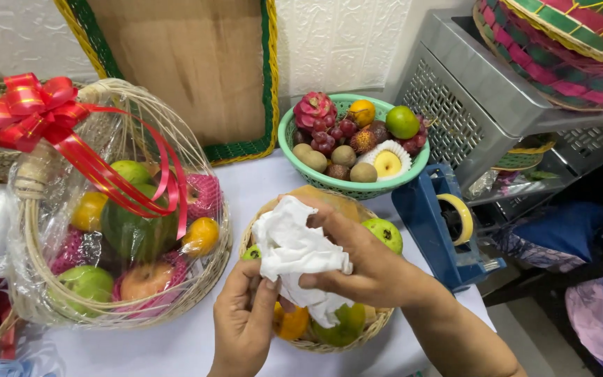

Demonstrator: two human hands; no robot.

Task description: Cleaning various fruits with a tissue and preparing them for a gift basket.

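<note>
My right hand [368, 269] grips a crumpled white tissue [291, 244] from the right, above a small woven basket [315, 343] of fruit. From below, my left hand [242, 318] pinches the tissue's lower edge. The basket holds a green guava [384, 232], an orange [291, 324], a green-yellow fruit [343, 327] and a large tan fruit [329, 199] at the back, partly hidden by the tissue and hands.
A wrapped gift basket [116, 209] with a red ribbon bow [33, 108] stands at the left. A green plastic basket [354, 187] of mixed fruit sits behind. A blue tape dispenser [441, 223] is at the right, beside a grey metal rack [483, 98].
</note>
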